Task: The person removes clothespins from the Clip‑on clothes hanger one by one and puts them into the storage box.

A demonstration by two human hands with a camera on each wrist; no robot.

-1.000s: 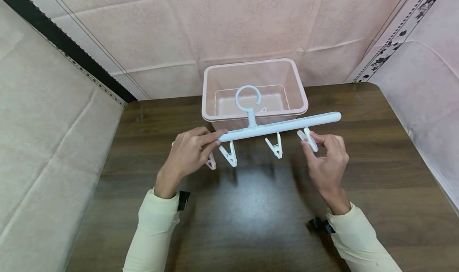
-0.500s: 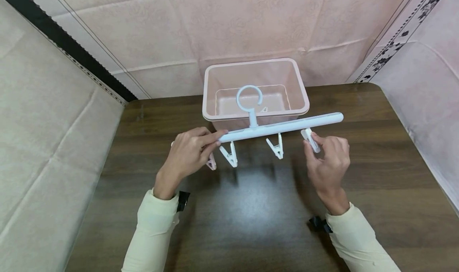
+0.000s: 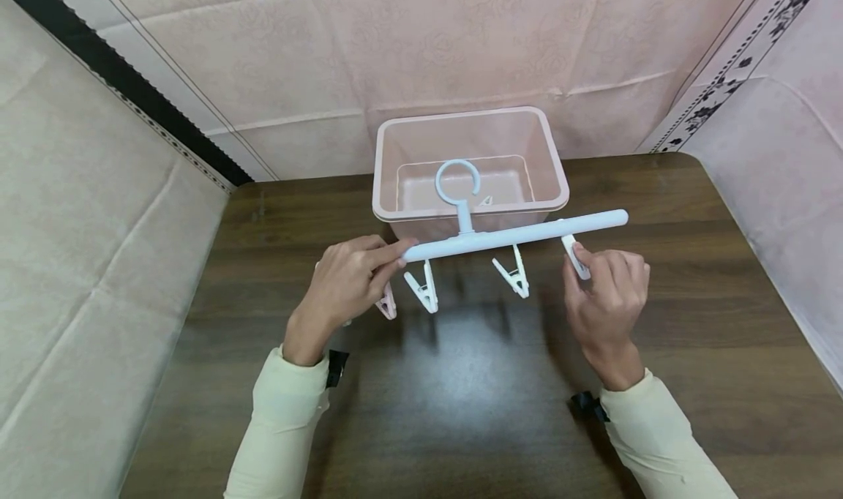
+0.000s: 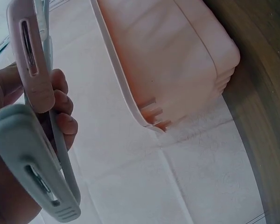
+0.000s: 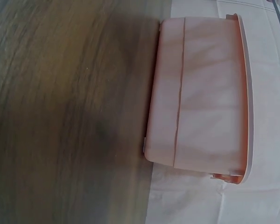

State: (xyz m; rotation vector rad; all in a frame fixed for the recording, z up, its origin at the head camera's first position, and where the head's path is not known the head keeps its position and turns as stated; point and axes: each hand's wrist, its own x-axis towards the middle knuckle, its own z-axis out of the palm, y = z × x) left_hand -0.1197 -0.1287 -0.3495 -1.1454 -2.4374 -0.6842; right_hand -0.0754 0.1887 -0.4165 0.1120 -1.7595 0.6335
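Observation:
A pale blue clip hanger (image 3: 507, 240) is held above the table, its hook (image 3: 457, 181) in front of the basket. My left hand (image 3: 345, 276) grips the hanger's left end. By those fingers hang a pink clip (image 3: 387, 303) and a white clip (image 3: 424, 288); the left wrist view shows the pink clip (image 4: 31, 56) and a grey-green clip (image 4: 35, 163) up close. Another white clip (image 3: 514, 274) hangs right of the hook. My right hand (image 3: 606, 294) pinches a white clip (image 3: 576, 256) between thumb and fingers, its top end at the bar near the right end.
Behind the hanger a pink plastic basket (image 3: 555, 170) stands at the table's back edge, with a small white clip (image 3: 486, 200) in it. The brown wooden table (image 3: 461, 411) lies below. Patterned pale cloth (image 3: 461, 38) covers the wall behind.
The clip in my right hand has turned, and its legs, spread apart before, now show as one narrow piece. My right hand has shifted slightly right. The bar has rolled a little; the left hand keeps its place.

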